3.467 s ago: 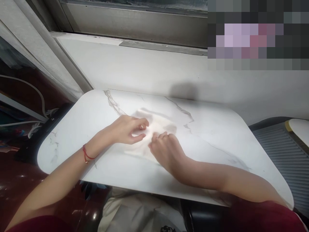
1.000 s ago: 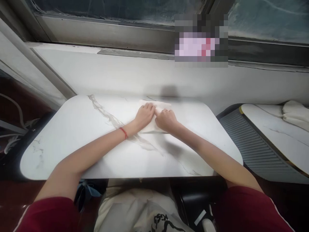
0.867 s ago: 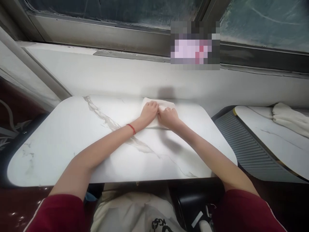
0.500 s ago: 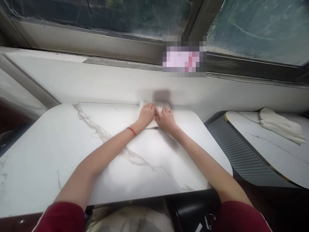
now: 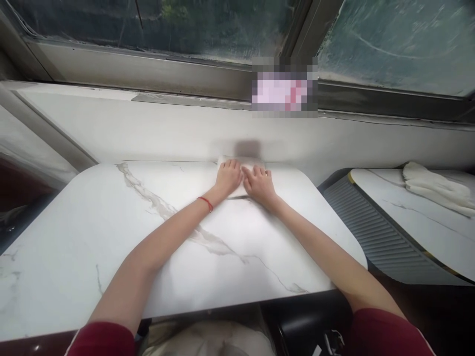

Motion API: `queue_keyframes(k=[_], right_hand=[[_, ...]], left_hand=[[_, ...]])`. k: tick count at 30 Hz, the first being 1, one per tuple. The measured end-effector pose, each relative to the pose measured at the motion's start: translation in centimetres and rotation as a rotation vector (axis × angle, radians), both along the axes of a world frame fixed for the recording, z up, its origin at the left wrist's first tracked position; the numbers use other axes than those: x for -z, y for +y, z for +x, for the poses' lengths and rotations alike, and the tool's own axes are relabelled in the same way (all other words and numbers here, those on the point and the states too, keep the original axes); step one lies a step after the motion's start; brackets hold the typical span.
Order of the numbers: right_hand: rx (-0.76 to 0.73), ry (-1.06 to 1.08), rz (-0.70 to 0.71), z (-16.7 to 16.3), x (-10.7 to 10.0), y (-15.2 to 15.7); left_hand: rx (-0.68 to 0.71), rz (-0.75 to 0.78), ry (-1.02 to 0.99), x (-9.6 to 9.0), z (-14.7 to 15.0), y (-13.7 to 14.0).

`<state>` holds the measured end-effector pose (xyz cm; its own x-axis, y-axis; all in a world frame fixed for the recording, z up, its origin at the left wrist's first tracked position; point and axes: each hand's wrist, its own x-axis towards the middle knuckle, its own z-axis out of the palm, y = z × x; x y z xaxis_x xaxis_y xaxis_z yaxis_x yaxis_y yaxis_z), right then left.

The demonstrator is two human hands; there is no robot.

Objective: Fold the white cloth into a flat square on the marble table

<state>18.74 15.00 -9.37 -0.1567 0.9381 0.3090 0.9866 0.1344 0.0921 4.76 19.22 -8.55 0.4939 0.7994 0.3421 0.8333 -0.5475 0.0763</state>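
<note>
A folded white cloth (image 5: pixel 236 192) lies flat at the far edge of the white marbled table (image 5: pixel 148 262), against the wall. My left hand (image 5: pixel 228 177) rests on its left part with the fingers curled over it. Beside it, almost touching, my right hand (image 5: pixel 261 183) grips the right part with bent fingers. Both hands cover much of the cloth, and its far edge shows above the knuckles. A red cord bracelet (image 5: pixel 206 203) circles my left wrist.
To the right stands a second marbled table (image 5: pixel 401 198) with a ribbed grey side and another crumpled whitish cloth (image 5: pixel 436 185) on it. A white wall (image 5: pixel 166 131) rises behind my table, with windows (image 5: pixel 208 29) above. A blurred-out pinkish patch (image 5: pixel 276 91) sits on the frame.
The whole view has shifted slightly. My hands stay on the cloth at the far edge; the right fingers look a little more extended and slightly farther from the left hand.
</note>
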Motion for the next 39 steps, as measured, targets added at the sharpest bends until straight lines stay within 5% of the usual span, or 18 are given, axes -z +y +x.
queue_keyframes(k=[39], right_hand=[[0.084,-0.049,-0.013,-0.2,-0.3,-3.4]], left_hand=[[0.080,0.005,0.063,-0.2,-0.1,-2.3]])
